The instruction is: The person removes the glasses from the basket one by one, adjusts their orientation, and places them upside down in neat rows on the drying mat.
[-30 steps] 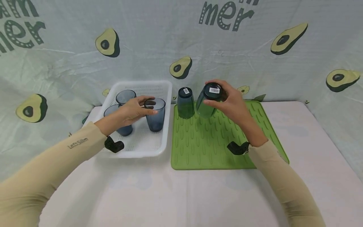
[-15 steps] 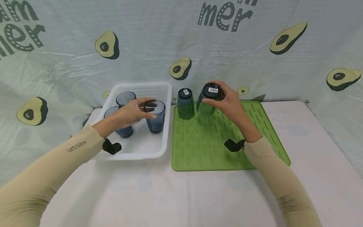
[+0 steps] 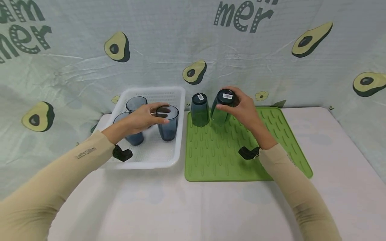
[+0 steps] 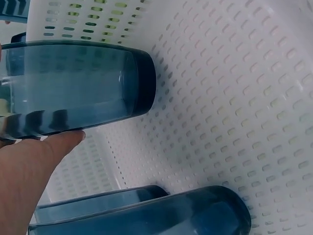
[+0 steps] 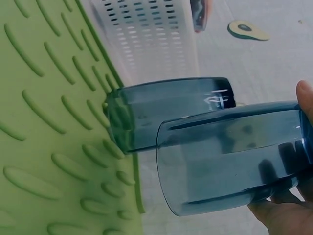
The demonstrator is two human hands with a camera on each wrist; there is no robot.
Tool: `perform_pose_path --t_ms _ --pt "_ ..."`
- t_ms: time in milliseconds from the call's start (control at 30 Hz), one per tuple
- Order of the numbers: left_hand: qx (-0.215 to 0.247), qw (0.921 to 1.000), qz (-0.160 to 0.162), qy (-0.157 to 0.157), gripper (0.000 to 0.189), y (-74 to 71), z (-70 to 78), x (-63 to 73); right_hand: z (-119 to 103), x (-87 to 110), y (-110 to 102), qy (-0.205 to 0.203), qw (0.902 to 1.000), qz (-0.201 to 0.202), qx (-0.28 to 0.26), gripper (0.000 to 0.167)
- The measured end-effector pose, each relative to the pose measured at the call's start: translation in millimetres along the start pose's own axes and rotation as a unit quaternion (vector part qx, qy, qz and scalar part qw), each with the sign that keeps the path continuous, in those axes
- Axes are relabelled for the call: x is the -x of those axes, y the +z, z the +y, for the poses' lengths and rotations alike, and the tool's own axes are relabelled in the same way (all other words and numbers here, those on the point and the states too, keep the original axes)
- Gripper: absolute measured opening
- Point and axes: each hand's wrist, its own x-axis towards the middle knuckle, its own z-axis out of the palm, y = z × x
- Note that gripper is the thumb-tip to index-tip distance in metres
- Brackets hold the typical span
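My left hand [image 3: 143,117] is at the upper part of an upright blue glass [image 3: 168,129] in a white plastic basket [image 3: 153,164], thumb on the near side and fingers on the far side. Two more blue glasses stand left of it, partly behind my hand and wrist; the nearer one [image 3: 135,138] shows its lower body. My right hand [image 3: 242,105] grips an upside-down glass [image 3: 227,97] by its base end, slightly tilted. In the right wrist view, its rim hangs apart from the green mat [image 5: 44,147]. Beside it, another inverted glass [image 3: 200,110] stands on the mat.
Basket and mat lie side by side on a table with a pale cloth [image 3: 193,207]. A curtain [image 3: 163,40] printed with avocados hangs right behind them. The basket's raised wall [image 4: 93,22] stands between the left-hand glass and the mat.
My right hand has shifted slightly left with its glass, closer to the inverted glass on the mat. My left hand has stayed at its glass in the basket. The head view has drifted a little.
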Motion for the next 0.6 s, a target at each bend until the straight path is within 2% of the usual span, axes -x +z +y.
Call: perform_pose_path --t_ms 200,333,600 --pt "0.021 0.9997 0.01 -0.006 0.078 1.3 0.1 -1.7 7.9 -3.9 3.4 0.019 0.9996 0.0 0.02 0.069" --pt "0.032 0.9994 0.013 -0.01 0.078 3.0 1.9 -2.0 12.8 -5.4 3.5 0.021 0.9996 0.001 0.017 0.067" --pt "0.027 0.9992 0.015 -0.023 0.079 2.2 3.2 -0.2 21.5 -7.9 4.5 0.023 0.9991 0.012 0.034 0.064"
